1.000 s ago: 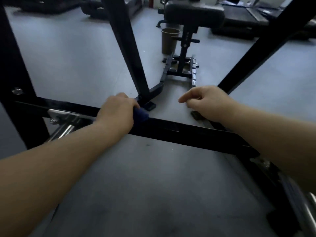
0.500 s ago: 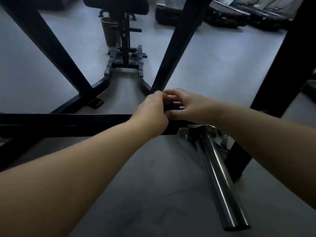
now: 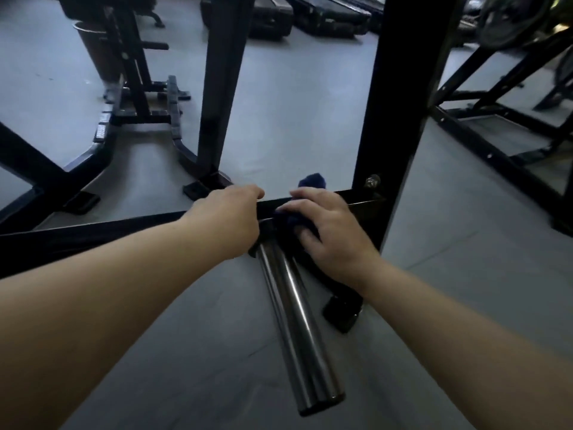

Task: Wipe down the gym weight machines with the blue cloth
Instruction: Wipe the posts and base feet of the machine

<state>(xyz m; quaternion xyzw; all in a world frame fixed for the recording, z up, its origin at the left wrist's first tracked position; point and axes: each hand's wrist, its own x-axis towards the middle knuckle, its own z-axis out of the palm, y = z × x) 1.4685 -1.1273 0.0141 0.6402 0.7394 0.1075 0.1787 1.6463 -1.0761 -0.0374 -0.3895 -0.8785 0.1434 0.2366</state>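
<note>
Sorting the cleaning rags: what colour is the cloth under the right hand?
Dark blue cloth, bunched on the black crossbar; head view.

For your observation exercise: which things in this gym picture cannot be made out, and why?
- Blue cloth: head view, mostly covered by the right hand.
- Left hand fingers: curled behind the black crossbar.
- Weight plate: cut off by the top edge, dim.

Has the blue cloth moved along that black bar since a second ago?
Yes. The blue cloth has passed from the left hand to the right hand and moved rightward along the horizontal bar, ending near the black upright post.
</note>
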